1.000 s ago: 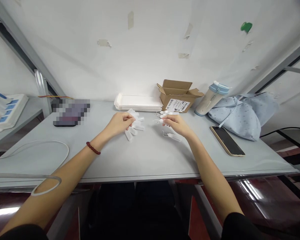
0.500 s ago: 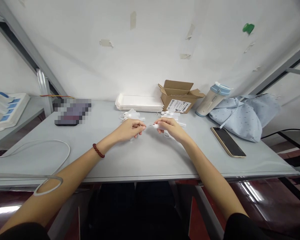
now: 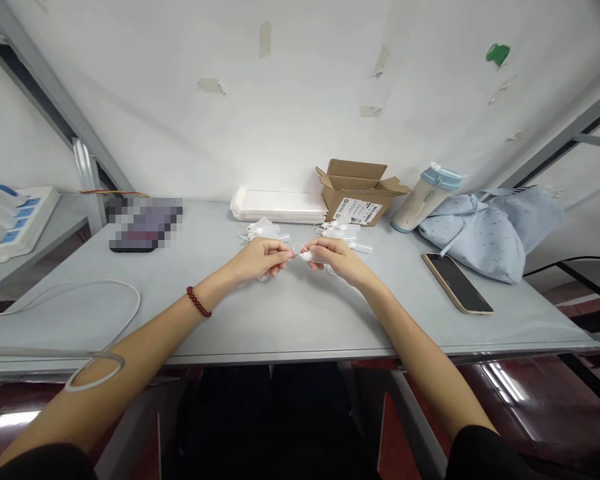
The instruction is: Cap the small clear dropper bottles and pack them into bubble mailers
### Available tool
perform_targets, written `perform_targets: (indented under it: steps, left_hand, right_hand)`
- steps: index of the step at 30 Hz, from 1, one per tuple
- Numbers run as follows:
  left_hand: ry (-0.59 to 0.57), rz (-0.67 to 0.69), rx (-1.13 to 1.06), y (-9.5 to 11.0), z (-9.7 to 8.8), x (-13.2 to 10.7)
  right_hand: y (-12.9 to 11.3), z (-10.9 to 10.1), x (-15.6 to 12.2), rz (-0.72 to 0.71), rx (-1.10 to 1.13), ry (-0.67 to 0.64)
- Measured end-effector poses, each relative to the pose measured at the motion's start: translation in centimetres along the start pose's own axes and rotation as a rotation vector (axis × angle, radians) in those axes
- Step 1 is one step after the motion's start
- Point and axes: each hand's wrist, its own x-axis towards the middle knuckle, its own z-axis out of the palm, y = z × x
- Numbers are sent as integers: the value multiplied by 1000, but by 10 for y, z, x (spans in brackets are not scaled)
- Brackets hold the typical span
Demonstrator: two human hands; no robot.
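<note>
My left hand (image 3: 259,259) and my right hand (image 3: 333,257) meet over the middle of the grey table (image 3: 290,313). Both are pinched, fingertips almost touching. Between them sits a small white plastic part (image 3: 305,255) with a thin wire loop, held by my right fingers; my left fingers grip its other end or a tiny piece I cannot make out. Behind my left hand lies a heap of clear plastic caps (image 3: 263,231). Behind my right hand lies a heap of small white parts (image 3: 344,233).
At the back stand a stack of white trays (image 3: 279,205), an open cardboard box (image 3: 359,193) and a blue-lidded bottle (image 3: 427,197). A blue cloth bag (image 3: 485,230) and a phone (image 3: 457,283) lie right. A white cable (image 3: 70,313) loops left, near a blurred dark object (image 3: 143,224).
My hands left the two heaps and came together at the table's middle. In the last half second the gap between them closed around the small white part.
</note>
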Motion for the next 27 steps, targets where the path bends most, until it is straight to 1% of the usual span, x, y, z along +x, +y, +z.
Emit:
perform_targets:
  steps: [4,20,27]
  left_hand:
    - [-2,17,-54,-3,-2,1]
    - [-32,-6,-70,-1,-3,-1]
    - [-19,25,-60,-3,-2,0]
  right_hand:
    - [-3,1,-1,1,-12,0]
    - [0,1,0,-25,-17,-10]
    - [0,2,0,20,-53,-16]
